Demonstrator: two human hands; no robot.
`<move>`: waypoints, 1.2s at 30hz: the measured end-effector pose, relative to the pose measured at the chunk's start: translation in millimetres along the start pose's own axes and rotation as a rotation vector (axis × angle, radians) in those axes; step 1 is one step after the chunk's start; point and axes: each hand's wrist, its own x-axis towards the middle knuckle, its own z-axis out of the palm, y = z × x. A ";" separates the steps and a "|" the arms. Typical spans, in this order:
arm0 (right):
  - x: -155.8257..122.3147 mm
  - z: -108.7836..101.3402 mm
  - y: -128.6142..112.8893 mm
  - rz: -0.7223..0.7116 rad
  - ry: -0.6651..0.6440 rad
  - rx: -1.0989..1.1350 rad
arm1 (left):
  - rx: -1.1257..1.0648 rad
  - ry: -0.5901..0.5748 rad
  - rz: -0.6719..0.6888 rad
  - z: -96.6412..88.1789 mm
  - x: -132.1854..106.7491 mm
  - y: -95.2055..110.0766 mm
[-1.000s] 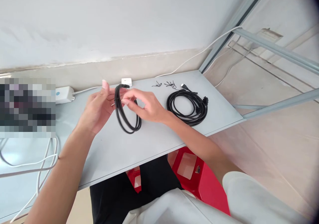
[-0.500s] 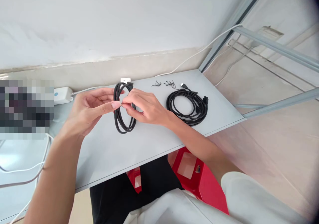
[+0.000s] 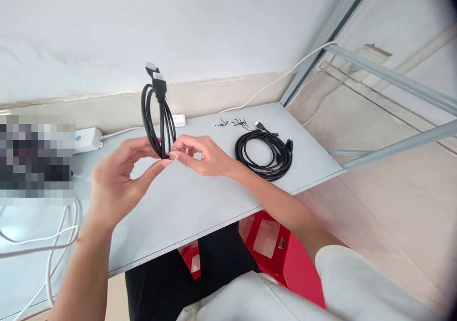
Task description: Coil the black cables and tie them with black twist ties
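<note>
A small coil of black cable (image 3: 145, 114) stands upright above the table, its two plugs with pale ends pointing up. My left hand (image 3: 119, 178) grips the bottom of the coil between thumb and fingers. Against that same lower edge, my right hand (image 3: 202, 154) is closed in a pinch, thumb against fingertips. What sits in that pinch is too small to make out. To the right, a larger coiled bundle of black cables (image 3: 240, 161) lies flat on the table, with several plugs around its rim.
Two small heaps of thin black ties (image 3: 240, 122) lie near the back of the pale table (image 3: 193, 206). A white box (image 3: 178, 120) and a white power strip (image 3: 87, 140) stand by the wall. Loose white cords (image 3: 50, 264) are at left, a metal frame (image 3: 389, 73) at right, a red stool (image 3: 285, 254) below.
The coil has turned in my hands: its plugs now point up above it, and my fingers hold its lower end instead of its middle. My view has shifted slightly.
</note>
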 end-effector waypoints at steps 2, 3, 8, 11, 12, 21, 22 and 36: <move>0.6 0.4 2.1 0.067 -0.050 0.073 | 0.137 0.023 0.022 1.7 -10.9 -3.7; 1.0 0.8 4.1 0.101 -0.077 0.111 | 0.223 0.028 0.052 2.3 -15.5 -6.1; 4.7 5.9 22.1 0.336 -0.199 0.370 | 0.522 0.001 0.351 2.2 -28.3 -21.0; 6.9 10.4 28.8 0.475 -0.239 0.598 | 0.607 -0.101 0.498 -2.7 -32.0 -27.2; 7.4 11.4 29.1 0.523 -0.254 0.666 | 0.637 -0.143 0.533 -5.1 -33.1 -28.0; 11.5 10.6 23.5 0.864 -0.443 1.069 | 0.750 -0.276 0.876 -18.6 -33.2 -25.2; 11.8 11.0 24.6 0.881 -0.457 1.096 | 0.744 -0.264 0.895 -18.7 -33.0 -26.9; 8.1 19.3 11.0 0.899 -0.405 1.222 | 0.501 -0.057 0.692 -18.0 -45.9 -47.3</move>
